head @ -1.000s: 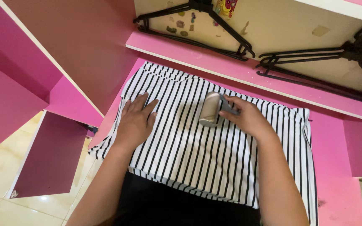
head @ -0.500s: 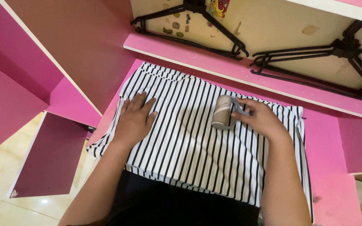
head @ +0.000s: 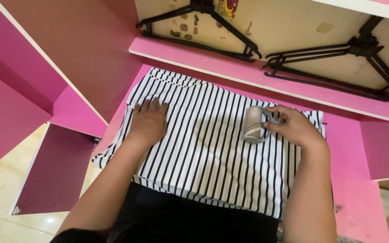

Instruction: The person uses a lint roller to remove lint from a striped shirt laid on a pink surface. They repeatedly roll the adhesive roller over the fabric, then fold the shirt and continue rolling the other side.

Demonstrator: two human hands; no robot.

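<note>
The right hand [head: 296,128] is closed around the grey handle of a lint roller [head: 254,124], whose pale drum lies on the striped cloth [head: 212,153] toward its right side. The left hand [head: 149,122] lies flat and open, palm down, fingers spread a little, pressing on the cloth near its upper left corner and holding nothing. The cloth, white with black stripes, is spread over a pink desk [head: 361,198] and hangs slightly over the near edge. Behind it runs a pink shelf [head: 230,67], and above the shelf two bunches of black hangers [head: 203,27] rest against a cream back panel.
</note>
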